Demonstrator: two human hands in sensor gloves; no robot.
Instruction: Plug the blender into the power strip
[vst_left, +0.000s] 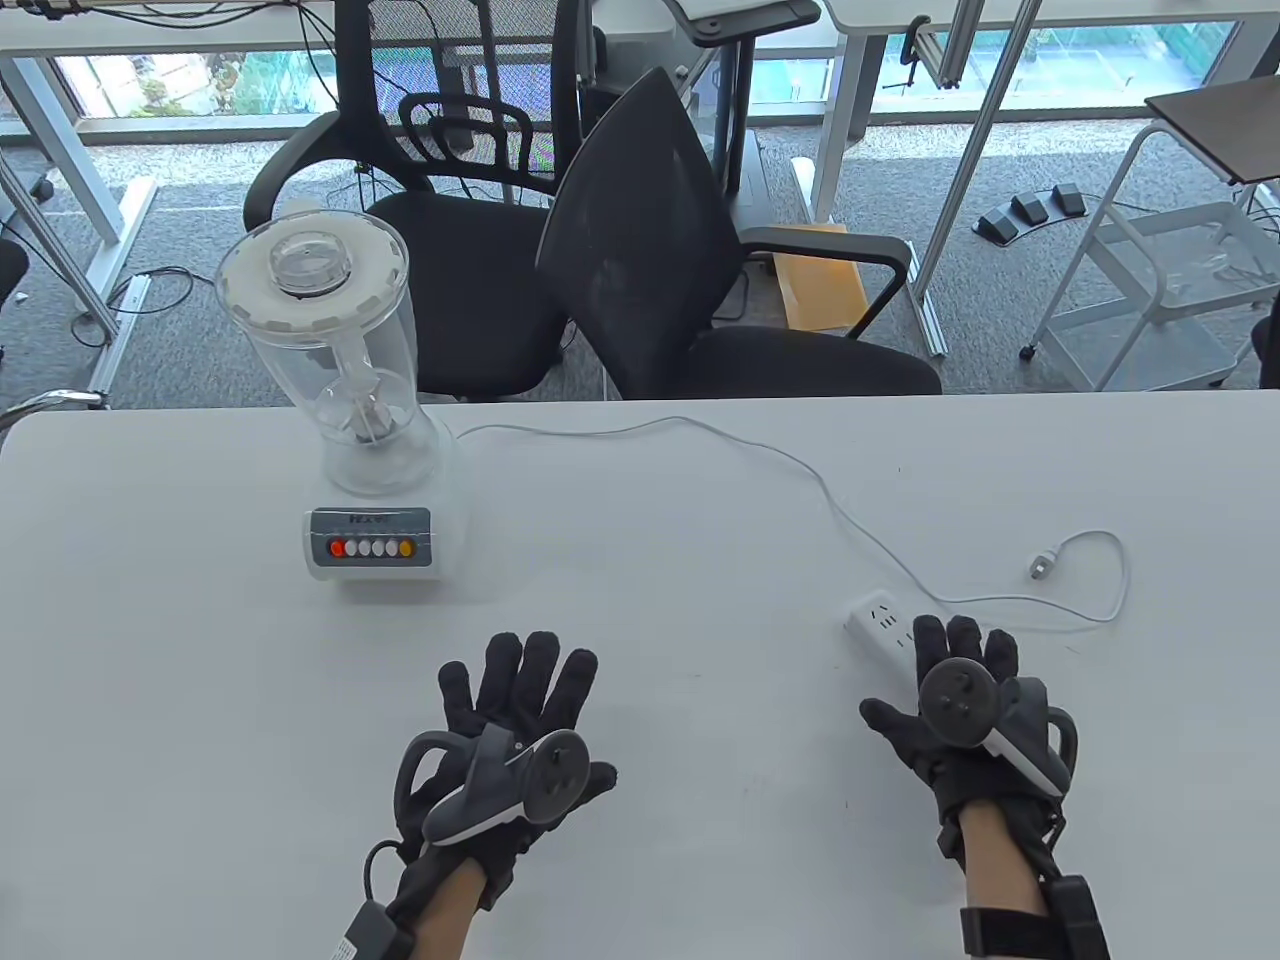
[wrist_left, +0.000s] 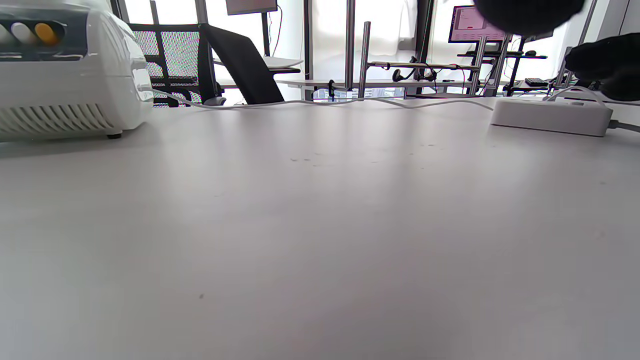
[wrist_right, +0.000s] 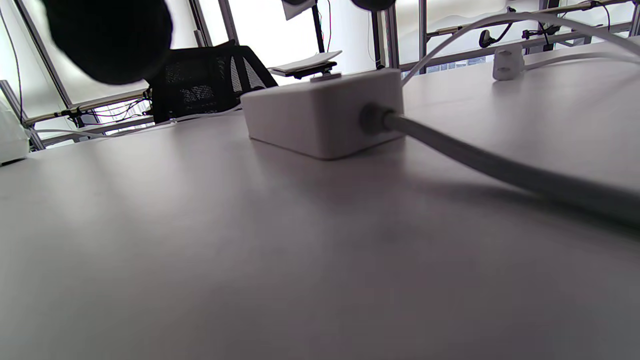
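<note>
Plug (vst_left: 1043, 568) loose nr strip (vst_left: 880, 620)

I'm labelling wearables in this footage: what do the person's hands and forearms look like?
Both hands, left and right, wear black fabric sensor gloves. A grey-and-black ring-shaped tracker with a round disc face is strapped to each back. Forearms are bare; black wrist straps carry small boxes, with a black cable looping at the left wrist.

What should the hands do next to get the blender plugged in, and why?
Probably the right hand should reach forward and to its right to pick up the plug. The plug lies loose on the table beyond the power strip, at the end of the blender cord, and both hands look empty. The right hand is the nearer one.
</note>
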